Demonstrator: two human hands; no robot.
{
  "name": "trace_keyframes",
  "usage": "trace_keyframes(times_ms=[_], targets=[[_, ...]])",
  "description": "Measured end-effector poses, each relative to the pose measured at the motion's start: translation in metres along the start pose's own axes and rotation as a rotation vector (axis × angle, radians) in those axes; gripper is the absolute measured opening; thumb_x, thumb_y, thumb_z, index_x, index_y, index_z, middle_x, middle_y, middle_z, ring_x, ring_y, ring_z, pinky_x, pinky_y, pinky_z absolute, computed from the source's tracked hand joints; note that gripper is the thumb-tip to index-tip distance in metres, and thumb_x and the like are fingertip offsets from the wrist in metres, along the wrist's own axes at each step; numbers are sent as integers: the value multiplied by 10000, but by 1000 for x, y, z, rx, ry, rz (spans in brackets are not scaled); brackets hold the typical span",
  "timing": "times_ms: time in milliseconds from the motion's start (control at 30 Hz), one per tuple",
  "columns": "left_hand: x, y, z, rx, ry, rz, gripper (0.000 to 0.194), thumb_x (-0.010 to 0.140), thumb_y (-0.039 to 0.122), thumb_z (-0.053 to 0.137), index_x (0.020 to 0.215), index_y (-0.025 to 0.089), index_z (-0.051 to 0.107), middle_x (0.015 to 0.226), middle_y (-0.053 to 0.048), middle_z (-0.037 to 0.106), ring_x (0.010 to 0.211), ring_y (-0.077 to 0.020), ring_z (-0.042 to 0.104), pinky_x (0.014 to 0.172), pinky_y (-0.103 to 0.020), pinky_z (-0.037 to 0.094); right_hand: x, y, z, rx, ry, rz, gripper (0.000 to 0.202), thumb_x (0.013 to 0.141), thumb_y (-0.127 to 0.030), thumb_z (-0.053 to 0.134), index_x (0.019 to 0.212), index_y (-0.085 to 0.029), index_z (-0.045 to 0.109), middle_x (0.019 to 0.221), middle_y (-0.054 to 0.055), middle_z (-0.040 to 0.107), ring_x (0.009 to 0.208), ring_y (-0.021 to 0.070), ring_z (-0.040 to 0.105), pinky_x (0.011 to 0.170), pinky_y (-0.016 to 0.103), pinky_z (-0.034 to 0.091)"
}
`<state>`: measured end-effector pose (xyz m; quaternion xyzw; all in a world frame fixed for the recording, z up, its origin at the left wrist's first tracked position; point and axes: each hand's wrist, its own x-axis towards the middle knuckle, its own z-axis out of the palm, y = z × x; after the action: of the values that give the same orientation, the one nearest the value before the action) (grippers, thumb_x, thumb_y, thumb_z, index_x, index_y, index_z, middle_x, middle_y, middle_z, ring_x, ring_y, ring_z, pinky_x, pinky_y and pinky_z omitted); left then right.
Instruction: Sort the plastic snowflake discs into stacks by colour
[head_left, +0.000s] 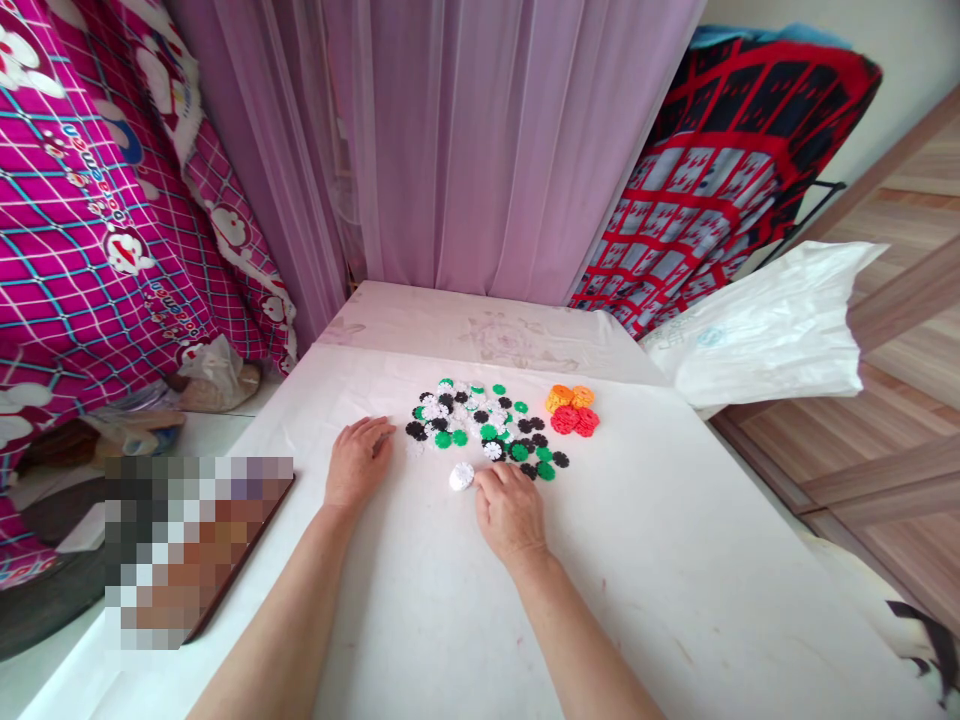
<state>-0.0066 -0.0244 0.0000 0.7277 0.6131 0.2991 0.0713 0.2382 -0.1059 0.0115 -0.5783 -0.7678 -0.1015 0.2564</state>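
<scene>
Many flat notched discs in black, green and white lie in a loose pile (pixel 480 416) on the white-covered table (pixel 660 560). A small stack of white discs (pixel 462 476) stands apart, in front of the pile. My right hand (pixel 511 508) rests just right of that stack, its fingers curled and their tips near its edge; whether a disc is between them is hidden. My left hand (pixel 360 460) lies on the table left of the pile, fingers a little bent and holding nothing. Orange discs (pixel 570 398) and red discs (pixel 574 421) are heaped to the right of the pile.
A pixelated flat object with a dark edge (pixel 217 560) lies at the table's left side. A white plastic bag (pixel 780 325) hangs over the right back edge. Purple curtains (pixel 480 150) hang behind the table, with patterned cloths on both sides.
</scene>
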Motion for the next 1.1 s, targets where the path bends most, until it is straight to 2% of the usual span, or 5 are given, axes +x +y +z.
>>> trace_keyframes(times_ms=[267,333,467,633,1100], targets=[[1,1,-1,-3,-19,-9,334,882,292,451,1043,226,735,1233,-68,715,1230,-291,593,1075,-495,433,-3,4,4,102,7,44,180,785,-75,515,791,-226,614,811,32,657,776,199,572,717,312,417],[1,1,-1,-3,-21,-13,335,884,294,450,1045,226,736,1235,-66,714,1230,-288,594,1082,-491,428,-6,6,7,202,19,109,203,752,-81,530,876,-218,613,861,35,683,807,200,604,744,310,451],[0,1,-1,-5,-15,-1,331,881,289,453,1040,229,737,1226,-67,718,1218,-284,601,1074,-489,438,-9,6,12,375,9,190,406,699,-145,618,1099,-202,576,1031,58,715,932,221,641,865,346,495],[0,0,0,-6,-4,1,330,877,281,457,1043,227,736,1227,-67,718,1220,-281,600,1070,-482,442,-2,-2,14,396,-22,193,617,700,-185,669,1295,-188,510,1078,73,721,995,244,637,925,395,492],[0,2,-1,2,-23,1,338,891,291,444,1053,219,732,1233,-68,716,1234,-286,591,1067,-475,432,10,-4,22,318,-66,213,588,712,-195,651,1289,-164,542,950,53,732,873,237,657,846,370,506]])
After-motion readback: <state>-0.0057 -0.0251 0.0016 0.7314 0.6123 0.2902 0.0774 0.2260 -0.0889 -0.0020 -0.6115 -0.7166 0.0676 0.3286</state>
